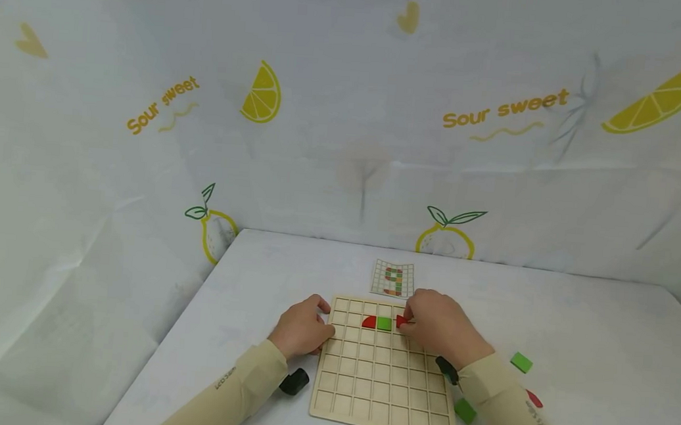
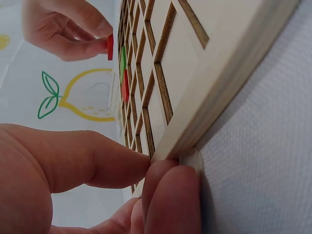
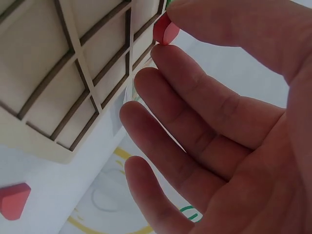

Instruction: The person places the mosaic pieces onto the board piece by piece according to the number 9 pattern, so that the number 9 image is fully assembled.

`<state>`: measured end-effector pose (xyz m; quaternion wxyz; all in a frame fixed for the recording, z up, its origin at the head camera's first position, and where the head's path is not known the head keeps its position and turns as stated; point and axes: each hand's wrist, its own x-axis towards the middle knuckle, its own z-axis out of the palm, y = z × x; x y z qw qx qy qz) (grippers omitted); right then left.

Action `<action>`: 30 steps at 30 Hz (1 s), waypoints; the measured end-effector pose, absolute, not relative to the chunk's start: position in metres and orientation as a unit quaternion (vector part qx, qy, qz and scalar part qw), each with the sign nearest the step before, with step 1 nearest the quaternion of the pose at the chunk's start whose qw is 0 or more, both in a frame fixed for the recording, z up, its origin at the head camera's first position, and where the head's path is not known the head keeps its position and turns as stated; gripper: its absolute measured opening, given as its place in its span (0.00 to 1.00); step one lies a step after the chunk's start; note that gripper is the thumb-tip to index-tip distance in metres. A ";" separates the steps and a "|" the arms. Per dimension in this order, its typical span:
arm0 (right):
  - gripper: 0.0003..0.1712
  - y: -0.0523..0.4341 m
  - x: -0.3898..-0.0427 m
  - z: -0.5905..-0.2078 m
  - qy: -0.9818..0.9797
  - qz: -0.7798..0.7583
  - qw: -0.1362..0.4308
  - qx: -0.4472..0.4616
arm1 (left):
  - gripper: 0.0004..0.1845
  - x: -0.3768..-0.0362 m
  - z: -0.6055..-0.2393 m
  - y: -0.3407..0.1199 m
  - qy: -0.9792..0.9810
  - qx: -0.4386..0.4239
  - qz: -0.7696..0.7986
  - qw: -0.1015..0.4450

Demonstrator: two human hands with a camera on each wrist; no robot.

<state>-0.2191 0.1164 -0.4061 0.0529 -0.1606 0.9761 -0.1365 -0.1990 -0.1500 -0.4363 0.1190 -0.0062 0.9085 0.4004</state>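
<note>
A wooden grid board [image 1: 381,393] lies on the white table. My left hand [image 1: 303,325] holds its left edge; in the left wrist view the thumb lies on the rim of the board [image 2: 180,139] and fingertips meet its side and underside. Between thumb and index finger, my right hand [image 1: 442,325] pinches a red piece with a curved edge [image 3: 165,30], over the upper rows of the grid. In that row sit a red rounded piece [image 1: 370,322] and, right of it, a green square piece [image 1: 384,323]. The pinched piece is partly hidden by fingers.
Behind the board lies a patterned card [image 1: 392,279] showing a coloured grid figure. Right of the board are loose pieces: a green one [image 1: 522,362], a red one [image 1: 534,398] and another green one [image 1: 465,411] near the right sleeve. A lemon-printed sheet [image 1: 342,193] hangs behind the table.
</note>
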 end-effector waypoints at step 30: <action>0.10 0.114 -0.221 -0.414 0.974 -0.127 0.050 -0.180 | 0.18 -0.200 -0.437 -0.149 0.911 -0.009 0.396 0.118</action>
